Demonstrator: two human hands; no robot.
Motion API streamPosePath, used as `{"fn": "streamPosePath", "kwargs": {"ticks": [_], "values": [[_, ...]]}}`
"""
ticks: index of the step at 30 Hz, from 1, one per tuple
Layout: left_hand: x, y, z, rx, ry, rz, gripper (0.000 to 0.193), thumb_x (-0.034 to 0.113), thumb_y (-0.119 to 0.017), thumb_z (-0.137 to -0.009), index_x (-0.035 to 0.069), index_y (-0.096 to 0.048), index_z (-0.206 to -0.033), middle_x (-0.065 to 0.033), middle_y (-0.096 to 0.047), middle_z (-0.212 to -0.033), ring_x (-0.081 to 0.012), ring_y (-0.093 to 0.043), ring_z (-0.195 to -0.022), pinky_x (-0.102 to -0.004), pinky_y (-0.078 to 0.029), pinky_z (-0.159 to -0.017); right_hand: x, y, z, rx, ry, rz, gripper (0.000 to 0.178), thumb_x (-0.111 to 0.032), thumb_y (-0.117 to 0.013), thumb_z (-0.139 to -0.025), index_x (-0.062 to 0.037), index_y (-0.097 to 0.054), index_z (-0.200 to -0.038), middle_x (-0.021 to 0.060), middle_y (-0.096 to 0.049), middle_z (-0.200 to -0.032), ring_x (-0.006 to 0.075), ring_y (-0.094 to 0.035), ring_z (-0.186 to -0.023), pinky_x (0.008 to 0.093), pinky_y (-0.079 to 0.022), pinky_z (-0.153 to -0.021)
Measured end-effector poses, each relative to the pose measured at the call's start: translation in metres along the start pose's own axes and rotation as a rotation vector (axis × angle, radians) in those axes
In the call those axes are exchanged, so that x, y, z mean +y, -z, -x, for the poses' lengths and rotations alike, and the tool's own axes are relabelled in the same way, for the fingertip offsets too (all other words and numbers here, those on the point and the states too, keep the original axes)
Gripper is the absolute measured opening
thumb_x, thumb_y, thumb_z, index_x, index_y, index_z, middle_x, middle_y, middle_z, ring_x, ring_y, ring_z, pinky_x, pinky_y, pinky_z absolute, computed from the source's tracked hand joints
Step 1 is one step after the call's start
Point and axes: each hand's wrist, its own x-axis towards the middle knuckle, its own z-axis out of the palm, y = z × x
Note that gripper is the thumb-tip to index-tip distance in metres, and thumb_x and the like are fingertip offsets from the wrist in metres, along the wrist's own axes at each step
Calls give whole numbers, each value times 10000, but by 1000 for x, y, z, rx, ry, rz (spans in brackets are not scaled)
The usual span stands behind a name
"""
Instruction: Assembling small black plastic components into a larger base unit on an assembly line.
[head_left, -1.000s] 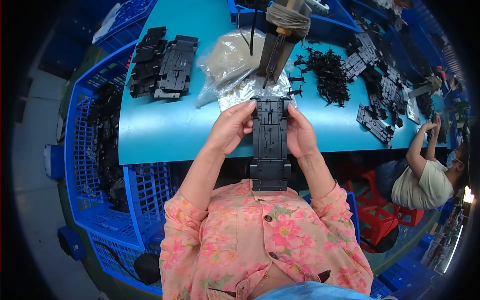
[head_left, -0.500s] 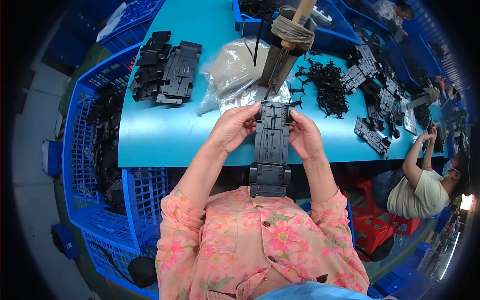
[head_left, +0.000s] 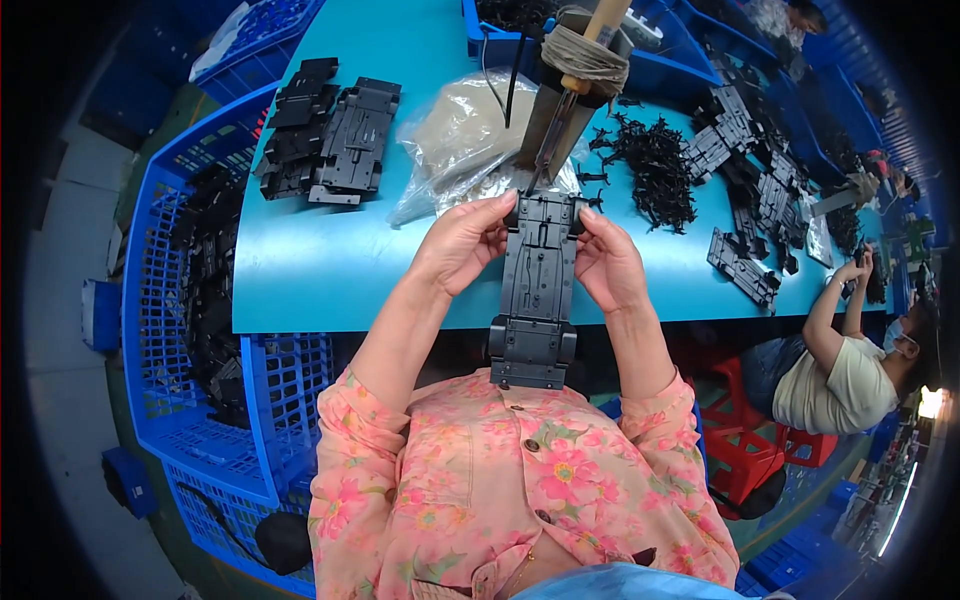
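Observation:
My left hand [head_left: 470, 240] and my right hand [head_left: 607, 258] grip a black plastic toy-car chassis [head_left: 538, 280] by its far corners, where wheels sit. The long flat part stands tilted over the table's near edge, its near end by my shirt. Just beyond its far end, the thin metal tip of a wooden-handled iron [head_left: 552, 140], like a soldering iron, points down. Whether the tip touches the chassis I cannot tell. The iron is bound with cord to a block-like stand [head_left: 580, 125]. Small black parts [head_left: 655, 175] lie in a heap to the right of it.
Stacked chassis [head_left: 355, 140] lie at the table's left, beside a clear plastic bag [head_left: 460, 130]. More chassis [head_left: 745, 265] are piled at the right. A blue basket [head_left: 260, 410] of black parts stands left of the table. A co-worker [head_left: 840, 385] sits at the right.
The chassis in my hands has shifted slightly up and left, its far end nearer the iron's tip. Both hands keep their hold and move with it.

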Motion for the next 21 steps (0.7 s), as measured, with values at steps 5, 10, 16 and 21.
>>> {"fn": "streamPosePath", "kwargs": {"ticks": [5, 10, 16, 21], "values": [[0, 1, -1, 8, 7, -10, 177, 272, -595, -813, 95, -589, -802, 60, -548, -686, -22, -472, -583, -171, -405, -554, 3, -2, 0, 9, 21, 16, 193, -166, -505, -844, -4, -573, -924, 54, -602, -854, 99, -552, -741, 226, -452, -680], [0, 3, -2, -18, 1, -13, 172, 270, -591, -815, 98, -592, -799, 58, -559, -698, -22, -470, -583, -172, -400, -550, 4, 1, 0, -20, 35, 4, 183, -149, -492, -847, -4, -574, -922, 57, -606, -859, 103, -556, -750, 226, -450, -692], [0, 4, -3, -27, 7, -9, 164, 262, -585, -819, 100, -593, -799, 56, -567, -709, -24, -468, -579, -172, -401, -551, 7, 4, -2, -42, 45, 0, 193, -149, -479, -851, -1, -569, -936, 67, -608, -877, 116, -563, -784, 245, -450, -724], [0, 3, -4, -27, 12, -11, 162, 258, -591, -816, 98, -592, -796, 60, -560, -696, -21, -464, -578, -171, -403, -552, 9, 8, -2, -25, 52, 40, 232, -169, -463, -857, 7, -555, -976, 78, -606, -902, 130, -567, -805, 257, -446, -749]]}}
